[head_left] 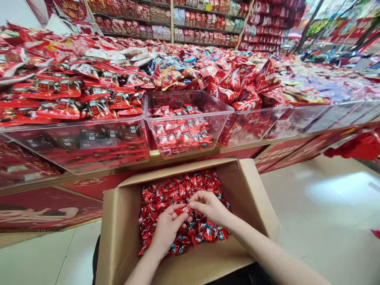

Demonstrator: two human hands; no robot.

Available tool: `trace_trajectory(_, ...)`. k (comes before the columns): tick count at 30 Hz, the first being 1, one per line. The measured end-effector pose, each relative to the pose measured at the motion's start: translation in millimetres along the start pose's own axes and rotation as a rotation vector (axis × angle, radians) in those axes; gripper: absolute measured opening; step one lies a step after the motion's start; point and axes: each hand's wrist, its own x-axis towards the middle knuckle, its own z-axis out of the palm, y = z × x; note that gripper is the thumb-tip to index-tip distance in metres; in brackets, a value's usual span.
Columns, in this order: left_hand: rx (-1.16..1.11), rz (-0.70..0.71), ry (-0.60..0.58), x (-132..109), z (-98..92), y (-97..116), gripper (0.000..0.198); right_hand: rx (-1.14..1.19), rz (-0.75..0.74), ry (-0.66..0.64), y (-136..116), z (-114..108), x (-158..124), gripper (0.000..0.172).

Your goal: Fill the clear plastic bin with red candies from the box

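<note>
Both of my hands are over an open cardboard box (255,198) that holds a layer of red-wrapped candies (163,198) with bits of blue. My left hand (169,227) pinches one red-wrapped candy (183,209) between thumb and fingers. From the right, my right hand (209,206) has its thumb and fingertips closed on the other end of the same candy. Beyond the box, a clear plastic bin (190,118) is partly filled with similar red candies.
More clear bins (118,142) heaped with red packets line the display counter beyond the box. Packed shelves (172,21) stand farther back. Pale tiled floor (320,213) shows to the right, and a red item (362,146) hangs at the far right.
</note>
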Motion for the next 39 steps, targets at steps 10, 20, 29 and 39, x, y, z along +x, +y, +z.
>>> trace_trajectory(10,-0.163,-0.053,-0.087,-2.7,0.6,1.9,0.036,-0.190,-0.471,0.159,8.7,4.1,-17.7,0.006)
trace_trajectory(20,-0.227,-0.097,-0.002,3.3,-4.2,-3.9,0.040,-0.421,-0.593,0.104,12.9,5.7,-23.4,0.016)
trace_trajectory(29,-0.170,-0.034,0.023,-3.0,0.6,8.6,0.027,-0.172,-0.310,0.178,7.0,17.3,-18.9,0.008)
trace_trajectory(39,-0.114,0.073,0.121,7.0,-2.4,-11.7,0.033,0.099,-0.063,0.135,5.5,25.2,-12.0,0.014)
